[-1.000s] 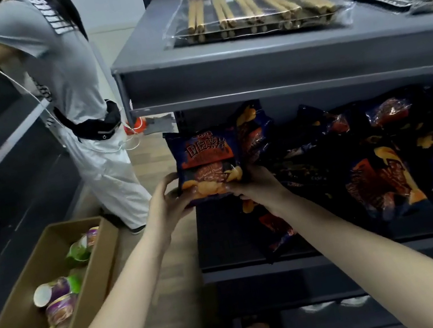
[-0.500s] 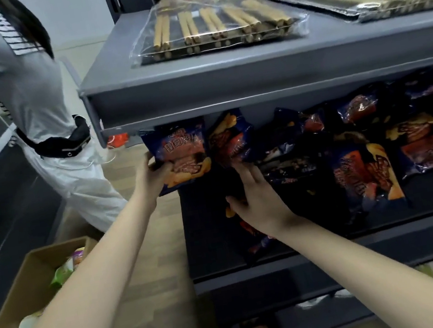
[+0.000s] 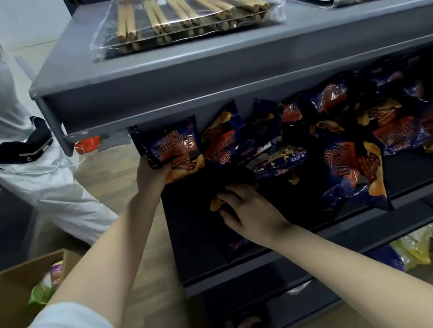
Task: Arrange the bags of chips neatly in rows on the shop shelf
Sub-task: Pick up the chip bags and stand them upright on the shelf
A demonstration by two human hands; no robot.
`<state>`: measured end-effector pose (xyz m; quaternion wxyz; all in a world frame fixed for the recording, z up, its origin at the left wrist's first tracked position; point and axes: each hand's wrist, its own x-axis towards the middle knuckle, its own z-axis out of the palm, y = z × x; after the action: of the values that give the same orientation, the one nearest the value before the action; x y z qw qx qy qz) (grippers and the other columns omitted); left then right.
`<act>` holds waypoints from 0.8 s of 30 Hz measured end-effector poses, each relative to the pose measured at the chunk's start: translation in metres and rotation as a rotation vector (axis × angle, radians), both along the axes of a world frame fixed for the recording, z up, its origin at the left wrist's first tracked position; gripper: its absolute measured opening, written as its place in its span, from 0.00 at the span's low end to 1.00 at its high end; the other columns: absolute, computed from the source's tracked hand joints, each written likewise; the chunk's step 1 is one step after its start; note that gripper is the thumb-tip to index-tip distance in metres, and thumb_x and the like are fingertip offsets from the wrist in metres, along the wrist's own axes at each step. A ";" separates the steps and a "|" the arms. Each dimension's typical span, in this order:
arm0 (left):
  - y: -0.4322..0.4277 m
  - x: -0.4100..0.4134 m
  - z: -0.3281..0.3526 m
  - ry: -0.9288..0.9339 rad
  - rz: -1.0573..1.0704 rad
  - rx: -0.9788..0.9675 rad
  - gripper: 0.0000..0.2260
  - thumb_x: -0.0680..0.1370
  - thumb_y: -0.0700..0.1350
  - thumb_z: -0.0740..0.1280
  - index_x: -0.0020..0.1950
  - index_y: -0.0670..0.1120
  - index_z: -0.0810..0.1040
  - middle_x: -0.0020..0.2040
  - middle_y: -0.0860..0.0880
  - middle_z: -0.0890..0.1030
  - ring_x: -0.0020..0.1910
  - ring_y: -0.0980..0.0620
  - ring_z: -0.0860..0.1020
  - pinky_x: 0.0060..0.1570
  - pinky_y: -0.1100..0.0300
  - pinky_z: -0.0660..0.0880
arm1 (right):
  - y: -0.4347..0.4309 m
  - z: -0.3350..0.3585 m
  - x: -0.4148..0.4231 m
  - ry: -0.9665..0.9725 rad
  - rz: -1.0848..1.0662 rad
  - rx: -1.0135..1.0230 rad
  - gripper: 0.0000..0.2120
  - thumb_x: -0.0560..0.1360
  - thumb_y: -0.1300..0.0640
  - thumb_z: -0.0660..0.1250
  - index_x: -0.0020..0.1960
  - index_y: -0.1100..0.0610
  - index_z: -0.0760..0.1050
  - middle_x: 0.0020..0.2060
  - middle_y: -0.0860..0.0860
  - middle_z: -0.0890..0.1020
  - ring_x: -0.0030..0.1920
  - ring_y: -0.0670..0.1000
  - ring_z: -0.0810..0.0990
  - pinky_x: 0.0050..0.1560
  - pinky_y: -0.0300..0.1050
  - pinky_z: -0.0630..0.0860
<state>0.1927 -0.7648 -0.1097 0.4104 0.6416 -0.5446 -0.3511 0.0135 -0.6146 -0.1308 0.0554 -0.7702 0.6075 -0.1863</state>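
Note:
My left hand (image 3: 150, 174) grips the lower left corner of a dark blue and orange chip bag (image 3: 175, 149), held upright at the left end of the dark middle shelf (image 3: 296, 245). My right hand (image 3: 249, 210) lies over another chip bag (image 3: 237, 245) flat on the shelf, fingers spread on it; most of that bag is hidden under the hand. Several more chip bags of the same kind lie jumbled to the right, one leaning at the front (image 3: 356, 174), others behind (image 3: 394, 129).
A grey upper shelf (image 3: 195, 81) overhangs the chips, carrying clear packs of biscuit sticks (image 3: 180, 17). A person in white trousers (image 3: 38, 177) stands at the left. A cardboard box (image 3: 7, 299) of cups sits on the wooden floor. Yellow packets (image 3: 414, 244) lie on the lowest shelf.
My right hand let go of the held bag and dropped onto a bag lying on the shelf. My left hand carried its bag up and back toward the shelf's left end.

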 end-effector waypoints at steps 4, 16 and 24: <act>0.001 0.003 -0.004 -0.027 0.037 0.045 0.27 0.71 0.44 0.73 0.66 0.42 0.68 0.62 0.42 0.76 0.60 0.42 0.75 0.59 0.51 0.72 | -0.004 -0.004 -0.001 -0.012 0.014 0.012 0.25 0.75 0.46 0.53 0.62 0.59 0.75 0.60 0.59 0.77 0.64 0.61 0.74 0.64 0.53 0.69; 0.174 -0.048 -0.005 -0.238 -0.335 -0.234 0.29 0.72 0.46 0.71 0.70 0.50 0.64 0.71 0.47 0.62 0.72 0.49 0.59 0.70 0.53 0.59 | 0.039 0.029 -0.066 -0.292 -0.508 -0.679 0.19 0.76 0.55 0.59 0.66 0.54 0.69 0.68 0.56 0.69 0.72 0.60 0.60 0.72 0.67 0.49; 0.190 -0.079 0.015 -0.301 -0.419 -0.318 0.27 0.73 0.46 0.69 0.70 0.53 0.64 0.72 0.52 0.59 0.71 0.58 0.54 0.68 0.60 0.58 | 0.060 0.011 -0.119 -0.151 -0.777 -0.429 0.24 0.74 0.49 0.56 0.65 0.59 0.72 0.70 0.61 0.66 0.71 0.66 0.61 0.69 0.70 0.50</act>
<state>0.1140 -0.5752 -0.0950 0.3389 0.4881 -0.7679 -0.2393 -0.1058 -0.5547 -0.1200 -0.1357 -0.4633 0.7935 -0.3706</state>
